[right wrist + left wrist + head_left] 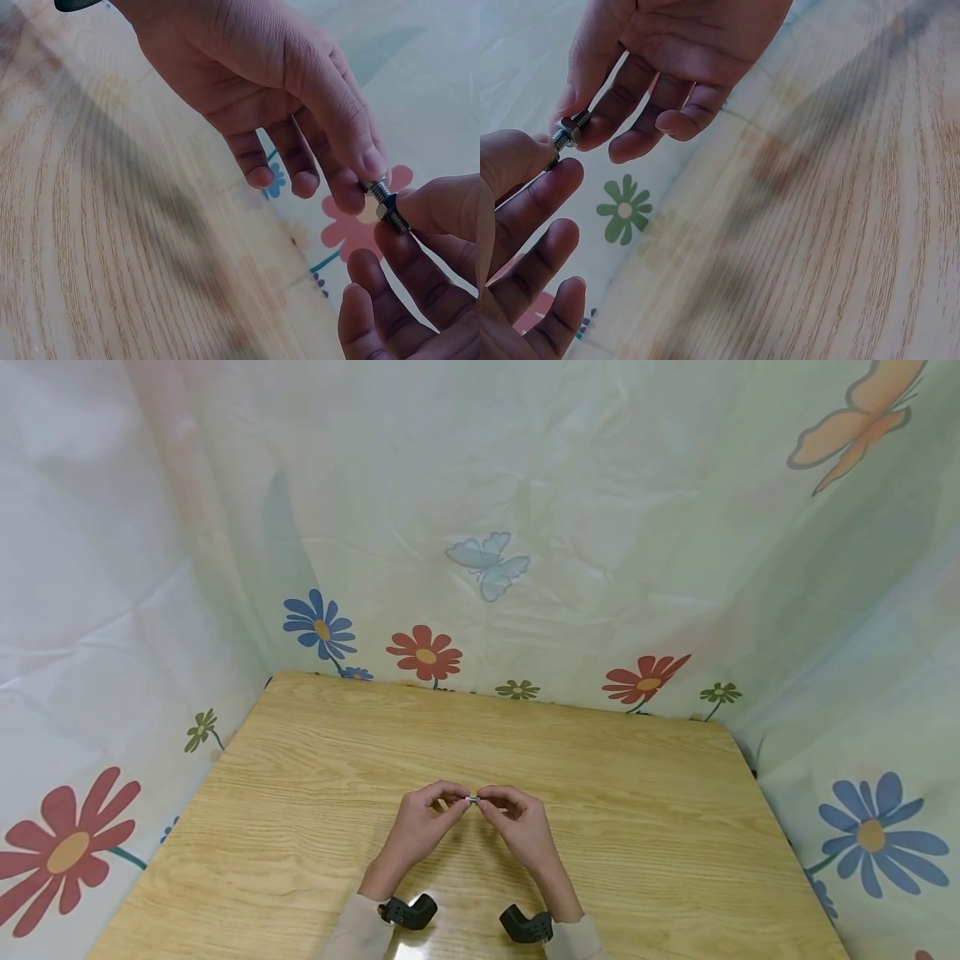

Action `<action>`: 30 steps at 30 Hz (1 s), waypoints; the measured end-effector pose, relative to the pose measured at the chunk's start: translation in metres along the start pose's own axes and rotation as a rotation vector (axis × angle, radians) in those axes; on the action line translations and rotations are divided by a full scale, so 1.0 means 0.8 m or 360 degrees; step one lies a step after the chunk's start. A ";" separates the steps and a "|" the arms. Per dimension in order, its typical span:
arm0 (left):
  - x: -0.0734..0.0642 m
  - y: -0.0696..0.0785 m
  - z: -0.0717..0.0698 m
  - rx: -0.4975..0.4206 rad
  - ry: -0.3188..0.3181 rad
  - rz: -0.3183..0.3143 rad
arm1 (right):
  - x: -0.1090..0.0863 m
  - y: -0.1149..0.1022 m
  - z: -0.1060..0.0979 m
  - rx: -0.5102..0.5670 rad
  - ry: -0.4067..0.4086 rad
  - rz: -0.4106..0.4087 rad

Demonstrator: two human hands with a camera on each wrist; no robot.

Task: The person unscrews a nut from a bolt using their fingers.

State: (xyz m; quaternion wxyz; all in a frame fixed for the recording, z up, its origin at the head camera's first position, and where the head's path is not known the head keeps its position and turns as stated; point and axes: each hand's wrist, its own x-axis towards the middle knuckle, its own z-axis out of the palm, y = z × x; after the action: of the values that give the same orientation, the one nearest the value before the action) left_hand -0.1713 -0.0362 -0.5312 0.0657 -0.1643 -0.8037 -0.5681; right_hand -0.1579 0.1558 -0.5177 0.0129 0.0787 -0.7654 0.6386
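A small metal bolt (377,190) with a hex nut (387,205) on its threads is held between the two hands above the wooden table. Thumb and index finger of my left hand (422,828) pinch the bolt at its head end, which their tips mostly cover. From the other side, the right hand (527,831) pinches at the nut with thumb and index finger. Bare thread shows on both sides of the nut (568,134) in the left wrist view. The remaining fingers of both hands are loosely bent and hold nothing.
The wooden table (637,827) spreads out around the hands. Curtains (600,527) printed with flowers and butterflies surround its back and sides. A black wrist mount (408,912) is strapped on the left wrist, another mount (527,925) on the right.
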 end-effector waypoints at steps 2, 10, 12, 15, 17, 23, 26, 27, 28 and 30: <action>0.000 0.000 0.000 0.0000 -0.0001 -0.0001 | 0.000 0.000 0.000 -0.0008 0.0003 0.0005; 0.001 0.000 -0.001 0.0012 0.0005 0.0030 | 0.000 -0.002 0.000 -0.0019 0.0020 0.0092; 0.001 0.000 -0.001 0.0016 0.0012 0.0058 | 0.000 -0.003 0.000 -0.0020 0.0027 0.0126; 0.001 -0.001 0.000 0.0024 0.0018 0.0091 | 0.000 -0.003 0.001 -0.0018 0.0044 0.0158; 0.001 -0.001 0.000 0.0026 0.0016 0.0094 | 0.001 -0.002 0.003 -0.0020 0.0058 0.0160; 0.000 0.000 0.000 0.0024 -0.0008 0.0069 | 0.000 -0.004 0.002 -0.0034 0.0045 0.0170; -0.001 0.002 0.000 0.0026 -0.0010 0.0065 | -0.001 -0.007 0.000 -0.0057 0.0022 0.0184; -0.001 0.002 0.000 0.0028 -0.0008 0.0068 | -0.001 -0.006 0.000 -0.0061 0.0020 0.0184; -0.001 0.002 0.000 0.0029 -0.0008 0.0068 | -0.001 -0.007 0.000 -0.0064 0.0011 0.0184; -0.001 0.003 0.000 0.0034 -0.0005 0.0073 | -0.001 -0.007 -0.001 -0.0069 0.0005 0.0172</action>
State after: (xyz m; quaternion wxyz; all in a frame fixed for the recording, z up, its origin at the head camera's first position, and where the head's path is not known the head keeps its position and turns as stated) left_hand -0.1697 -0.0357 -0.5294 0.0792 -0.1829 -0.8059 -0.5575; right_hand -0.1567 0.1556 -0.5121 -0.0188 0.0358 -0.7823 0.6216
